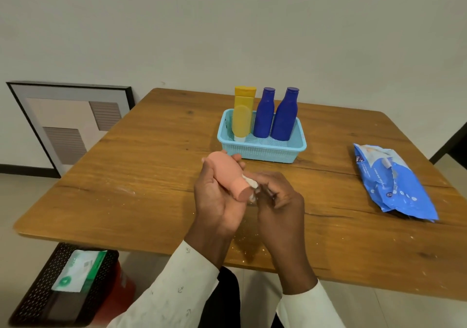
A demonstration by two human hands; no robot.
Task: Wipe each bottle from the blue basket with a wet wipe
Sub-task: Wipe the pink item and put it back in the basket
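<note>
My left hand (214, 196) grips a pink bottle (227, 173) above the table, its brown cap pointing toward me. My right hand (278, 196) pinches a small white wet wipe (251, 183) against the bottle's neck and cap. The blue basket (262, 148) stands behind on the table and holds a yellow bottle (243, 115) standing on its white cap, plus two dark blue bottles (264, 115) (285, 117) standing upright.
A blue wet wipe pack (394, 183) lies on the wooden table (151, 176) at the right. A black mesh bin (63, 284) with a green-and-white packet sits on the floor at lower left. A framed panel (68, 123) leans on the wall.
</note>
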